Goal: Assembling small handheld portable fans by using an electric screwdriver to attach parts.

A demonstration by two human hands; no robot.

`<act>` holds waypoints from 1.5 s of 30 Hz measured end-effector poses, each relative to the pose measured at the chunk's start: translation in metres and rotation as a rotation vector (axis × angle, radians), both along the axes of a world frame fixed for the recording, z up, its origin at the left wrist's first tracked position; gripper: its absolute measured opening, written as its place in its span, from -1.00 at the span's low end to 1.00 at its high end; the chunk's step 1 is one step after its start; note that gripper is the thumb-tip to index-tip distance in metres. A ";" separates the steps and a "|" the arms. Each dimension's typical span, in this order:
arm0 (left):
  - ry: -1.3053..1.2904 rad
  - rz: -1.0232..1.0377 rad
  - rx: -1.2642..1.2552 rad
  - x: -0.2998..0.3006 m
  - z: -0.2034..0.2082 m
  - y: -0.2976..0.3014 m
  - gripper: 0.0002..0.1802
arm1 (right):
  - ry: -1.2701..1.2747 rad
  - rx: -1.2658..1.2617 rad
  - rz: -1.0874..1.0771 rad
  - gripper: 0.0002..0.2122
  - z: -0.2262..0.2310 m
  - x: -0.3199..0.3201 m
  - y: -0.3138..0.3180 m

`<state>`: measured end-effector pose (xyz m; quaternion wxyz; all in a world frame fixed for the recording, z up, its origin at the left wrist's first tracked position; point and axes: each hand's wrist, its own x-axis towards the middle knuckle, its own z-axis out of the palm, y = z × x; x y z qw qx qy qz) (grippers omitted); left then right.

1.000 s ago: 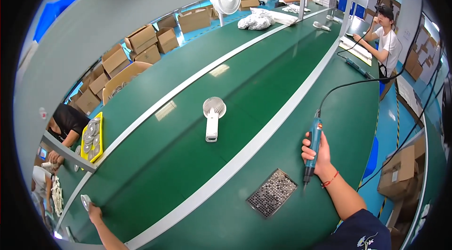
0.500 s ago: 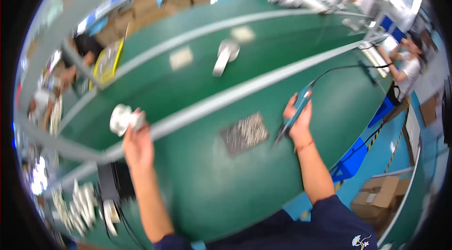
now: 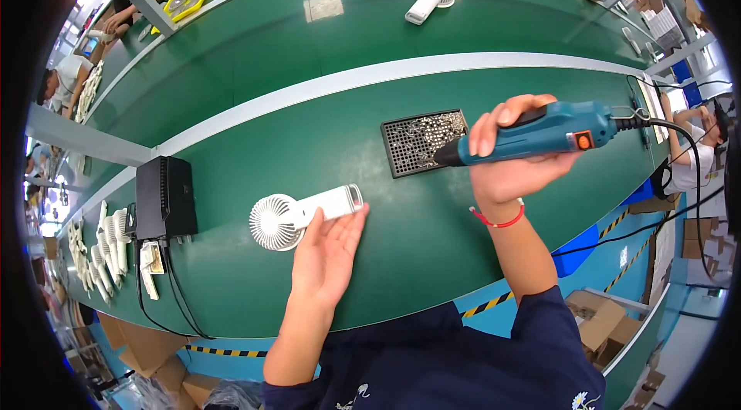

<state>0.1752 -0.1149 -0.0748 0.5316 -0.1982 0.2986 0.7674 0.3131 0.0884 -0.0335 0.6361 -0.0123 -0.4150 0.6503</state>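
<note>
A white handheld fan (image 3: 327,203) lies across my left hand (image 3: 328,256), its round slatted head (image 3: 275,222) to the left and its handle to the right. The thumb presses on the handle's near side while the fingers reach along beneath it. My right hand (image 3: 505,148) is wrapped round a blue electric screwdriver (image 3: 540,132) with a cord at its rear. The screwdriver's dark nose points left, over the edge of a black screw tray (image 3: 397,149). Many small metal screws (image 3: 432,136) lie on the tray's grid. The bit's tip is hard to make out against it.
At the left stand a black power box (image 3: 165,198) with cables and a pile of white fan parts (image 3: 108,252). Beyond a pale rail (image 3: 370,74) lies another fan (image 3: 429,1) on the green belt. Co-workers sit at the far left and right.
The view has tilted down and steadied. My left hand has brought the fan nearer and right, over the table. My right hand has turned the screwdriver to point left at the tray.
</note>
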 end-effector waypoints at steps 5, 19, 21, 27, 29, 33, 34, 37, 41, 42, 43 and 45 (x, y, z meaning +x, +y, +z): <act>-0.040 -0.406 0.023 -0.007 0.031 -0.016 -0.52 | -0.042 0.024 0.007 -0.42 -0.017 -0.009 0.007; 1.612 -0.428 -0.096 -0.042 0.023 -0.001 -0.67 | -0.112 0.075 -0.022 -0.45 -0.021 -0.012 0.017; 1.717 -0.447 -0.119 -0.039 0.021 0.005 -0.68 | -0.117 0.097 -0.011 -0.45 -0.019 -0.014 0.017; 1.946 -0.415 -0.168 -0.036 0.021 0.010 -0.64 | -0.050 0.022 0.032 -0.62 0.011 -0.014 -0.003; 1.922 -0.423 -0.134 -0.038 0.024 0.015 -0.63 | 0.002 -0.009 0.129 -0.51 0.028 -0.006 -0.011; 1.806 -0.515 0.050 -0.033 0.027 0.020 -0.60 | -0.030 -0.054 0.190 -0.71 0.052 -0.015 -0.036; 1.793 -0.512 0.065 -0.033 0.027 0.020 -0.66 | -0.042 -0.060 0.203 -0.72 0.053 -0.017 -0.039; 1.759 -0.509 0.086 -0.029 0.020 0.014 -0.72 | -0.055 -0.067 0.248 -0.72 0.049 -0.018 -0.045; 1.739 -0.502 0.091 -0.027 0.014 0.010 -0.77 | -0.093 -0.032 0.267 -0.71 0.046 -0.020 -0.049; 1.754 -0.503 0.094 -0.028 0.014 0.010 -0.78 | -0.090 -0.023 0.268 -0.70 0.045 -0.020 -0.050; 1.769 -0.503 0.098 -0.029 0.013 0.009 -0.78 | -0.093 -0.023 0.268 -0.70 0.044 -0.020 -0.050; 1.767 -0.518 0.113 -0.031 0.012 0.010 -0.79 | -0.092 0.003 0.306 -0.72 0.042 -0.022 -0.050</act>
